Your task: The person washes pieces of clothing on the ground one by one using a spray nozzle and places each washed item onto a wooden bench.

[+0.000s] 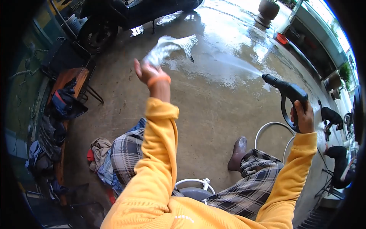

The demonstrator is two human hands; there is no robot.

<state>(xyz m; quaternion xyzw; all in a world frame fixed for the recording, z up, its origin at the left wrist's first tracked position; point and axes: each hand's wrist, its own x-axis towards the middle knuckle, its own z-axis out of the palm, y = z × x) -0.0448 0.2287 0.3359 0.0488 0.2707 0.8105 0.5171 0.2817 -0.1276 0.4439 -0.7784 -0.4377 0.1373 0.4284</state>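
My left hand [149, 73], with an orange band at the wrist, is raised ahead of me at a pale patterned cloth [169, 47]. Blurred by motion, the cloth spreads up and to the right from the hand; some of my fingers stick out, and the grip itself is hard to make out. On the right, my right hand [304, 118] is wrapped round the handle of a black spray gun [291, 91]. Water [244, 65] shoots from its nozzle toward the upper left, over the wet floor.
A parked scooter [133, 15] stands at the top left. Clothes lie on a wooden bench [76, 78] at the left, and a clothes pile [102, 152] is beside my leg. A white hose [263, 129] loops near my boot [239, 150]. Black dogs [331, 116] are at the right.
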